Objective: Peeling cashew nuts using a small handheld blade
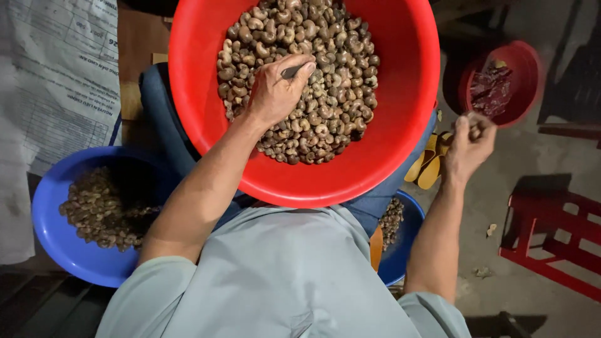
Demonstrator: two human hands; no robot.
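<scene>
A large red basin [400, 94] rests on my lap, heaped with brown unshelled cashew nuts [325, 94]. My left hand [275, 91] lies on the heap, fingers closed around a small dark metal tool [293, 70]. My right hand [469, 144] is stretched out to the right of the basin, pinching a small nut between its fingertips, just below a smaller dark red bowl [523, 69] that holds reddish shell scraps.
A blue basin [56, 238] of pale shelled nuts sits at the lower left; another blue basin [407, 244] shows under the red one. A red plastic stool [551, 238] stands at the right, yellow sandals [429, 166] lie on the floor, and a printed sack [56, 81] is on the left.
</scene>
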